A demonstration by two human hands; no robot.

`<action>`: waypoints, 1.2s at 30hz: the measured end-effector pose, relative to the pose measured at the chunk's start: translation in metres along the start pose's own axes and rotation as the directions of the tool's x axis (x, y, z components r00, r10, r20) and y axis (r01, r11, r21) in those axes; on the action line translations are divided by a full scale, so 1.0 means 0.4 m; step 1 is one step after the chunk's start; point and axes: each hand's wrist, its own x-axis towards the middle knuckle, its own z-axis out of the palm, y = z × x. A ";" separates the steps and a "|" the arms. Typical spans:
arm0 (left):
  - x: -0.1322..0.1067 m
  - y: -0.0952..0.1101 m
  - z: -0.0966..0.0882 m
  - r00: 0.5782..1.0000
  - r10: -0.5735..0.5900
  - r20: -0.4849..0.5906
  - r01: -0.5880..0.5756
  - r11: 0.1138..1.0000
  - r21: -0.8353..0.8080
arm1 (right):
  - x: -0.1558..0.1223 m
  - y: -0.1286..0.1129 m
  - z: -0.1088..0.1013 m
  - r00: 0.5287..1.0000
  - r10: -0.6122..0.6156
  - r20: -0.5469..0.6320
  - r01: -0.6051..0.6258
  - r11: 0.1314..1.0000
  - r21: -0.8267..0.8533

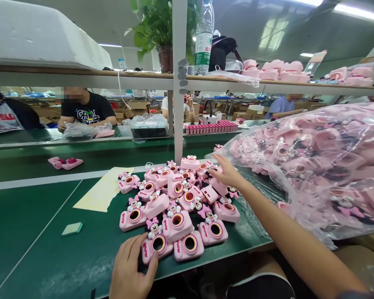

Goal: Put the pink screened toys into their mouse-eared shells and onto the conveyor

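Observation:
A heap of pink toy camera cases [177, 222] lies on the green table, each with a round lens opening and several with a cartoon mouse figure on top. At the front left of the heap, my left hand [132, 263] has its fingers and thumb around the end of one case [158, 248], which rests on the table. My right hand [227, 172] reaches over the heap's right back side, fingers apart and touching or just above the cases there. What lies under its fingertips is partly hidden.
A large clear bag [324, 145] full of pink cases bulges on the right. Left of the heap are a yellowish paper sheet [101, 191] and a small sponge block [72, 229]. A white post [178, 104] rises behind the heap. Co-workers sit across the line.

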 end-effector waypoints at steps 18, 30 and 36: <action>0.008 0.006 0.000 1.000 0.007 0.018 -0.008 0.996 0.094 | -0.145 -0.035 0.007 0.946 0.154 -0.286 -0.093 0.972 0.216; -0.014 0.008 0.001 0.998 -0.065 -0.002 0.065 0.997 0.034 | 0.320 -0.164 0.032 0.958 0.188 0.217 -0.201 0.979 0.038; -0.008 0.023 -0.016 0.997 -0.074 -0.014 0.074 0.997 0.019 | 0.154 -0.209 -0.033 0.985 -0.174 0.002 0.172 0.974 0.147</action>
